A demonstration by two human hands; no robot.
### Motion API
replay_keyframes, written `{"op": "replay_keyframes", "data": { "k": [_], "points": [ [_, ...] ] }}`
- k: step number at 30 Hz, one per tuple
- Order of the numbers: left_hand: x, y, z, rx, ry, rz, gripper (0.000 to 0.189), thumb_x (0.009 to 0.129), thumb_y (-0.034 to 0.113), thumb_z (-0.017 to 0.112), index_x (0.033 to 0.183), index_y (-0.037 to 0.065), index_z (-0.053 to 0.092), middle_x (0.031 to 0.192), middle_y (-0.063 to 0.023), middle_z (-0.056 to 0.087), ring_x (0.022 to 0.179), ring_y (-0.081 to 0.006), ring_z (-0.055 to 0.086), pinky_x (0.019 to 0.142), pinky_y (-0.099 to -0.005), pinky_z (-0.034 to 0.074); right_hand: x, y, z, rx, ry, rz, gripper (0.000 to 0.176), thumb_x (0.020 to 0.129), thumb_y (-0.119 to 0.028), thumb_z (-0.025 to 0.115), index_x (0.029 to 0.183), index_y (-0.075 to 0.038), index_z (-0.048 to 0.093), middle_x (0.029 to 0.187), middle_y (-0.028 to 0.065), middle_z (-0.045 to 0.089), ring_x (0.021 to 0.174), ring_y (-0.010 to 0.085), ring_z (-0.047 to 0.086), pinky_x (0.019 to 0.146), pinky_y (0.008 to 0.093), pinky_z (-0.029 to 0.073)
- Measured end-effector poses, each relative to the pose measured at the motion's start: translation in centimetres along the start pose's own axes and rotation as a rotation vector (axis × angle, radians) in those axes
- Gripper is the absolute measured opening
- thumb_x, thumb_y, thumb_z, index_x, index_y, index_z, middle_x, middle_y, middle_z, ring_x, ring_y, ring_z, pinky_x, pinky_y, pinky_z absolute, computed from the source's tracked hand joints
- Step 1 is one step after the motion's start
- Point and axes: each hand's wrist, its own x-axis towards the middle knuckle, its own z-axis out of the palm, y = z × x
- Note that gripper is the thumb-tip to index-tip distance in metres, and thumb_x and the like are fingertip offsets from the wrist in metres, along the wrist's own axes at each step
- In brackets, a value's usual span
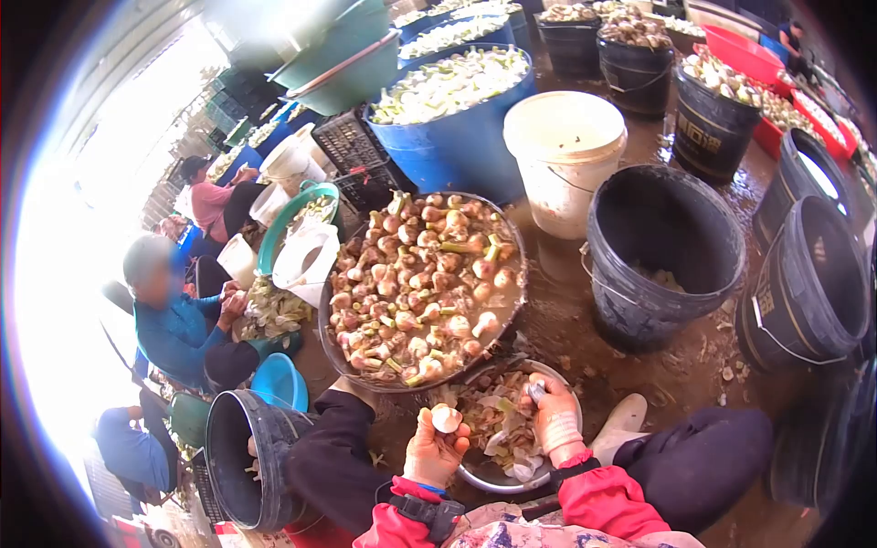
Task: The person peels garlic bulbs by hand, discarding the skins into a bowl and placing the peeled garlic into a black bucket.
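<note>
Bulb [446, 418] is clasped in left hand [433, 451], tool [535, 391] in right hand [555, 418], open room between, near bowl rim [505, 488].

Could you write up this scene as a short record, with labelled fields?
Left hand: the hand holds a round whitish bulb
Right hand: the hand grips a small grey object, kind unclear
Below: round silvery metal bowl with papery peelings
Ahead: wide round dark-rimmed tub of brownish bulbs
Right of tub: tall black plastic bucket
Beyond: cream-white plastic bucket
Nearby: seated person in blue
</note>
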Motion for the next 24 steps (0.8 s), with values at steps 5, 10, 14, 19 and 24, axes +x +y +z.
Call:
{"op": "replay_keyframes", "data": {
  "k": [5, 10, 14, 19, 24],
  "points": [
    [-0.2, 9.7, -0.8, -0.349, -0.336, 0.552, 0.043, 0.088, 0.048, 0.054, 0.108, 0.01, 0.059, 0.1, -0.0049, 0.065, 0.085, -0.0176, 0.063, 0.067, -0.0295, 0.056, -0.4, 3.8, -0.6, -0.451, -0.02, 0.108, 0.02, 0.083, 0.003, 0.059, 0.101, -0.002, 0.066, 0.079, 0.003, 0.063, 0.057, 0.0111, 0.056, 0.053, 0.0225, 0.045],
    [-3.1, 19.4, -0.1, -0.457, -0.308, 1.122, 0.074, 0.086, 0.053, 0.053, 0.124, -0.01, 0.046, 0.122, -0.0224, 0.056, 0.107, -0.0297, 0.059, 0.084, -0.04, 0.055, -0.3, 4.5, -0.1, -0.339, -0.039, 0.139, 0.022, 0.083, 0.004, 0.057, 0.103, -0.001, 0.066, 0.083, 0.0043, 0.064, 0.062, 0.0124, 0.058, 0.055, 0.0241, 0.048],
    [3.9, 12.9, 6.4, 0.052, -0.079, 0.553, 0.032, 0.09, 0.039, 0.057, 0.094, 0.007, 0.058, 0.078, -0.003, 0.055, 0.066, -0.0114, 0.051, 0.055, -0.023, 0.045, -0.8, 4.4, -1.2, -0.826, -0.267, -0.009, 0.025, 0.083, -0.001, 0.056, 0.107, -0.003, 0.065, 0.09, 0.0067, 0.066, 0.079, 0.0161, 0.063, 0.07, 0.0262, 0.051],
    [18.2, 4.5, 4.4, 1.861, -0.06, 0.49, 0.032, 0.085, 0.035, 0.059, 0.102, 0.008, 0.065, 0.086, -0.0109, 0.066, 0.076, -0.0236, 0.063, 0.069, -0.0336, 0.05, -0.4, 6.8, -2.8, -0.97, -0.445, 0.148, 0.036, 0.078, -0.005, 0.051, 0.111, -0.011, 0.065, 0.112, 0.0104, 0.064, 0.106, 0.0241, 0.06, 0.093, 0.0291, 0.044],
    [25.9, 2.8, 2.4, 2.236, -0.167, -0.065, 0.061, 0.076, 0.049, 0.059, 0.122, 0.009, 0.056, 0.116, -0.0191, 0.06, 0.109, -0.0341, 0.057, 0.092, -0.0392, 0.044, 0.5, 4.9, -1.2, -1.124, -0.424, 0.076, 0.039, 0.079, -0.006, 0.045, 0.113, -0.01, 0.064, 0.109, 0.0088, 0.066, 0.101, 0.0196, 0.061, 0.09, 0.0264, 0.044]
  ]
}}
